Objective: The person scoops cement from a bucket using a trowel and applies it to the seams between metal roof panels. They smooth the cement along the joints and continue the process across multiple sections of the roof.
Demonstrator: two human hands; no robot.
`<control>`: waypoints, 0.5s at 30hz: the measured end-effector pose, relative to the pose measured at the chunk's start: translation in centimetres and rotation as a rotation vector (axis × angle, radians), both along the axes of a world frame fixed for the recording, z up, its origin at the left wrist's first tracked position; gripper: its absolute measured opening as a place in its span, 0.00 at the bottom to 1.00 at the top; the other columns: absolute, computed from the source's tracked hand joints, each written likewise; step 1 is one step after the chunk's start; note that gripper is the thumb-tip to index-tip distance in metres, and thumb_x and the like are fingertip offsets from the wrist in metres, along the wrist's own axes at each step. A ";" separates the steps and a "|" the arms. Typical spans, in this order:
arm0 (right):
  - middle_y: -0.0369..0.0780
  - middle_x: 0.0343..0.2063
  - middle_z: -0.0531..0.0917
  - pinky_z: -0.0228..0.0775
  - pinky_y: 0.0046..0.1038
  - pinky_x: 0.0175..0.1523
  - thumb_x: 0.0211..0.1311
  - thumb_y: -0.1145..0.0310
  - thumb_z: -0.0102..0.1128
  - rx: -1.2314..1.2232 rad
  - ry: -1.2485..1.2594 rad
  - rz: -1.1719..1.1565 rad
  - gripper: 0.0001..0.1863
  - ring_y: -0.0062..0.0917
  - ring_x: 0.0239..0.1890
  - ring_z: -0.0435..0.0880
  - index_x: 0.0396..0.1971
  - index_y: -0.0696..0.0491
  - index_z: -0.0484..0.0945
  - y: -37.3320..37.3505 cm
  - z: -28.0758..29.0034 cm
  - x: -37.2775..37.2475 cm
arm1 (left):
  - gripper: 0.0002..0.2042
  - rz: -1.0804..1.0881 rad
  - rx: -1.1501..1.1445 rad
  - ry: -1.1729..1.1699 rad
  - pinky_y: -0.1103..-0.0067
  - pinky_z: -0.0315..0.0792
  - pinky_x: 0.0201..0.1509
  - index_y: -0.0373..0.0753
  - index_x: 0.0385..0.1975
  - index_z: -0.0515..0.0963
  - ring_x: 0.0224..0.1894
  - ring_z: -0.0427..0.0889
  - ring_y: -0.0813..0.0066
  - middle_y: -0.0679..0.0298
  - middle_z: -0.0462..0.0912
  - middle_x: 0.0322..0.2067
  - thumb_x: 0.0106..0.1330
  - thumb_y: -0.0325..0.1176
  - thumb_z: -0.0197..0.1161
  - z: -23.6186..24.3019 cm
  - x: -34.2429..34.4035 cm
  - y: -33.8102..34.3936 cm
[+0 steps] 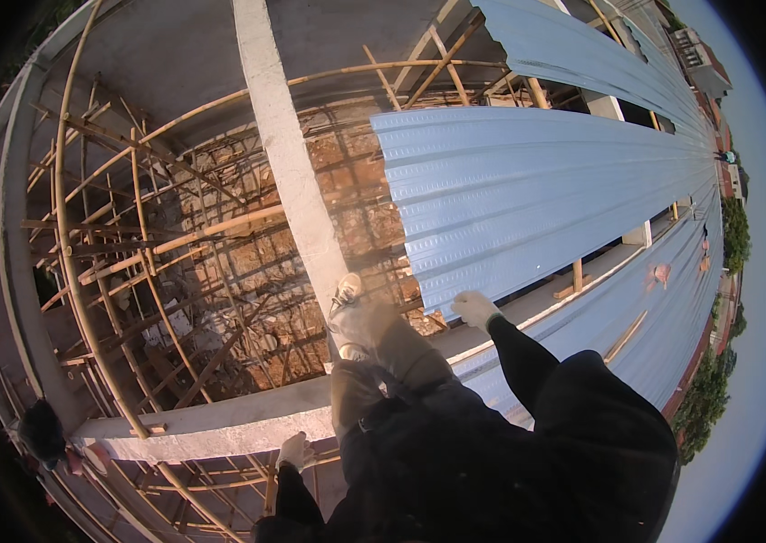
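Observation:
My right hand (475, 306), in a pale glove, is curled at the lower edge of a blue corrugated metal sheet (537, 181); whether it grips the edge is unclear. My left hand (294, 449), also in a pale glove, hangs low beside the concrete ledge (202, 430), fingers curled; anything inside is hidden. My feet, in light shoes (347, 288), are on a narrow concrete beam (279, 136) beside the sheet, with my legs partly blurred.
Bamboo scaffolding (143, 253) spans a deep opening over a reddish, debris-strewn bottom. More blue sheets (627, 317) stretch rightward, with gaps between them. A dark object (42, 433) sits at the far left. A small distant figure (725, 157), trees and buildings lie beyond the roof.

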State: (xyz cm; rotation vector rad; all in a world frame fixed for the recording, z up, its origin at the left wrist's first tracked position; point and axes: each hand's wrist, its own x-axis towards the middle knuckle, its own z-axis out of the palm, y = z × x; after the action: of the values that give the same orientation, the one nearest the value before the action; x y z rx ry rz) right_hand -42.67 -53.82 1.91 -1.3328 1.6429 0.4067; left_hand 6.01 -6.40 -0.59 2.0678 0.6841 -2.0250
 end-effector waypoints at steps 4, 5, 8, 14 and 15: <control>0.51 0.25 0.88 0.79 0.48 0.39 0.67 0.56 0.63 0.018 -0.018 -0.173 0.22 0.43 0.30 0.89 0.33 0.63 0.88 2.2 0.7 -4.2 | 0.32 -0.185 -0.291 -0.298 0.50 0.81 0.64 0.44 0.82 0.70 0.68 0.83 0.50 0.55 0.78 0.75 0.85 0.53 0.59 0.9 10.2 -14.3; 0.49 0.23 0.87 0.78 0.47 0.37 0.67 0.56 0.63 0.042 -0.019 -0.230 0.21 0.41 0.27 0.88 0.32 0.63 0.88 2.7 1.0 -4.7 | 0.32 -0.214 -0.359 -0.323 0.52 0.81 0.63 0.44 0.82 0.70 0.68 0.83 0.52 0.56 0.78 0.75 0.85 0.53 0.59 1.3 11.8 -17.8; 0.46 0.20 0.84 0.75 0.43 0.36 0.68 0.55 0.64 0.013 -0.071 -0.442 0.21 0.36 0.25 0.85 0.32 0.62 0.87 4.1 1.2 -4.6 | 0.32 -0.273 -0.460 -0.333 0.57 0.82 0.63 0.44 0.82 0.70 0.67 0.84 0.56 0.57 0.79 0.74 0.85 0.54 0.59 3.6 14.0 -26.1; 0.47 0.35 0.90 0.81 0.43 0.48 0.69 0.61 0.66 -0.071 -0.119 -0.367 0.14 0.42 0.43 0.91 0.37 0.58 0.89 4.7 3.4 -2.7 | 0.20 -0.460 -0.494 -0.350 0.72 0.82 0.44 0.48 0.65 0.81 0.48 0.86 0.74 0.72 0.85 0.50 0.85 0.52 0.59 4.7 13.5 -35.6; 0.46 0.37 0.90 0.82 0.43 0.50 0.69 0.64 0.66 -0.119 -0.125 -0.298 0.10 0.42 0.45 0.91 0.37 0.56 0.89 5.4 2.9 -3.1 | 0.18 -0.465 -0.496 -0.310 0.72 0.82 0.44 0.48 0.63 0.81 0.47 0.86 0.74 0.72 0.85 0.49 0.85 0.51 0.59 4.3 13.4 -36.5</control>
State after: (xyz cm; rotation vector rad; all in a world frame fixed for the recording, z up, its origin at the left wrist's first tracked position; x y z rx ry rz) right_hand -45.79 -48.42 4.85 -1.1495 1.7469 0.0481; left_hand 19.38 -42.95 3.70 2.2691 -0.3529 -1.7513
